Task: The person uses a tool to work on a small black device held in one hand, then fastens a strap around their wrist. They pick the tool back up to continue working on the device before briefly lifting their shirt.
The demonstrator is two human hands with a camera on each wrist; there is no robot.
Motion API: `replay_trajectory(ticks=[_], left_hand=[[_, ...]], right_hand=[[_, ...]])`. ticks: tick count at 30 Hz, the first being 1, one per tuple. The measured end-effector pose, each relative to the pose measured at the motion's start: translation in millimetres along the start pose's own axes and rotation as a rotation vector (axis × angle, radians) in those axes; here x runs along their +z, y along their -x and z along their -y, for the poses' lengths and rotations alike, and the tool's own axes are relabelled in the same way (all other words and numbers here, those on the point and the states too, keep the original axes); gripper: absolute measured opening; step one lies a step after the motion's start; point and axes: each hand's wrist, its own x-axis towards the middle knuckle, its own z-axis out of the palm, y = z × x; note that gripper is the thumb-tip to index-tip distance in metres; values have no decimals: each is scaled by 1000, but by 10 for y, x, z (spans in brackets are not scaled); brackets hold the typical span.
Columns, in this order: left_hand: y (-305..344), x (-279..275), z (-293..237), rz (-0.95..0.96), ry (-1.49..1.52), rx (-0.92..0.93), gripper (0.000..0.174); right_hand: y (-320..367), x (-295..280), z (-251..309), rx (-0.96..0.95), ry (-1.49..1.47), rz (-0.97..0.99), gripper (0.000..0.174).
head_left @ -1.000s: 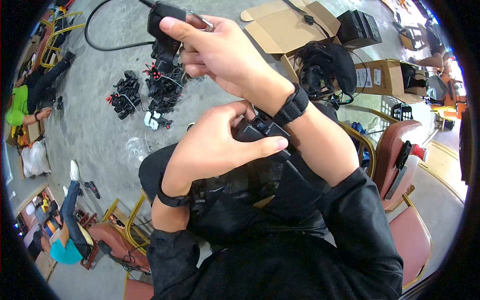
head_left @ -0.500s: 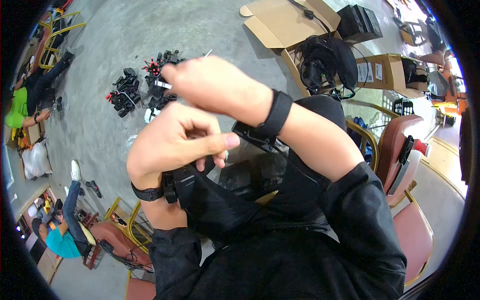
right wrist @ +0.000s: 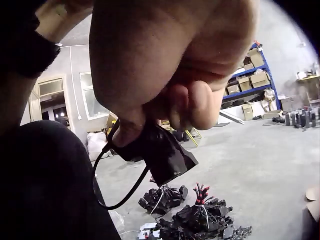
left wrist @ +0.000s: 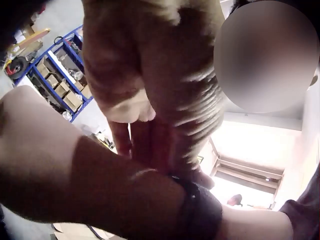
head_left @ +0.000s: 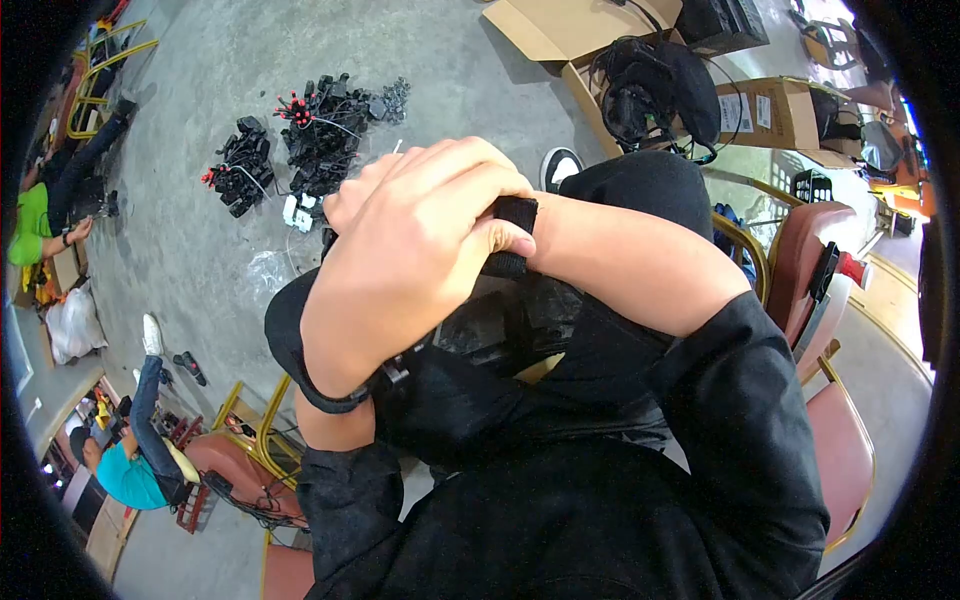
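Note:
My left hand (head_left: 410, 250) lies across my right wrist in the head view, its fingers bent over the top. Its thumb presses at the black wrist strap (head_left: 517, 212) there. The left wrist view shows this strap (left wrist: 202, 212) close below the left hand. Most of my right hand (right wrist: 175, 55) is hidden behind the left one in the head view. In the right wrist view, its curled fingers and thumb hold a black device (right wrist: 167, 157) with a blocky end and a looped thin cable (right wrist: 102, 202).
Black parts with red tips (head_left: 325, 135) lie heaped on the concrete floor ahead. An open cardboard box (head_left: 590, 105) stands to the right, a black bag (head_left: 675, 100) at it. A pink chair (head_left: 835, 455) is on the right. Two people sit at the left.
The right hand, with the black device raised at first, has come lower and turned. My left hand left the unit at the right wrist, drew left, and now covers that wrist at the strap.

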Motion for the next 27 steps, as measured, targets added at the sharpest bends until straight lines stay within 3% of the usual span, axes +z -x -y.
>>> replay_trajectory(ticks=[4, 6, 9, 14, 19, 20, 23, 25, 27], left_hand=[[8, 71, -30, -42, 21, -87, 16], [-7, 107, -30, -133, -88, -24, 16], [-46, 124, -54, -126, -151, 24, 15], [-14, 115, 65, -80, 37, 31, 13], [2, 132, 82, -121, -6, 206, 22], [1, 141, 78, -137, -23, 258, 25], [-48, 153, 21, -150, -129, 305, 27], [-60, 128, -5, -139, -179, 340, 25], [-47, 95, -41, -118, -189, 319, 18]], right_hand=[[13, -48, -28, 22, 3, -3, 13], [18, -84, -28, 31, 7, -2, 12], [11, -132, -49, 47, 23, 3, 12], [-55, -149, -139, 80, 35, 9, 13], [-178, -184, -131, 198, 20, -1, 15], [-168, -327, -127, 160, 233, 225, 15], [-90, -351, -134, 150, 235, 144, 16], [-44, -326, -168, 109, -39, -16, 36], [-65, -363, -164, 41, -46, -31, 36]])
